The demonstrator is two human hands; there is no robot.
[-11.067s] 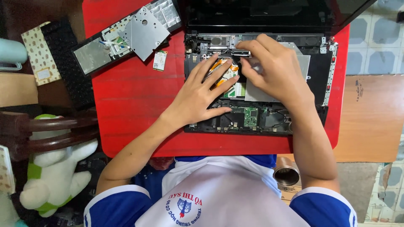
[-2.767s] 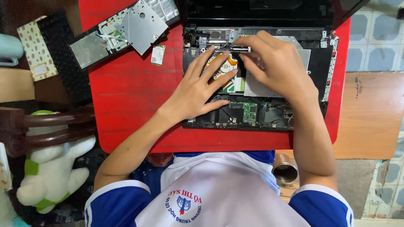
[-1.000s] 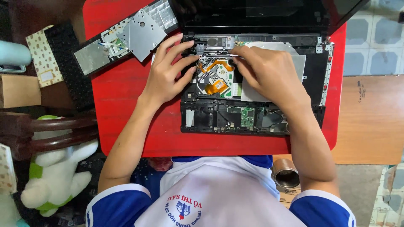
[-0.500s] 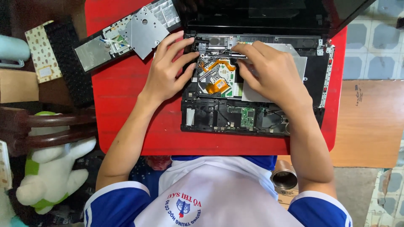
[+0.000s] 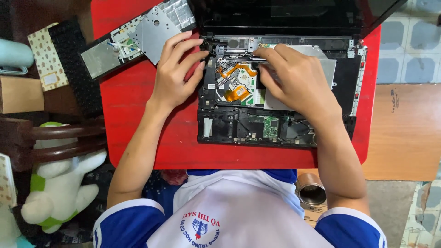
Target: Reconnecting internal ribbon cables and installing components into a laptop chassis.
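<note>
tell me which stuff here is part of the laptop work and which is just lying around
In hand:
opened laptop base on the red table
left hand at the base's top left corner
right hand holding a thin dark tool
removed keyboard panel, set aside

Lying about:
plush toy
cardboard box
metal cup

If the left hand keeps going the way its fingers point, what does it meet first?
The left hand points up and right, fingertips already at the laptop base's upper-left corner. Straight on, it would likely meet the hinge there, then the dark screen; depth is unclear.
</note>
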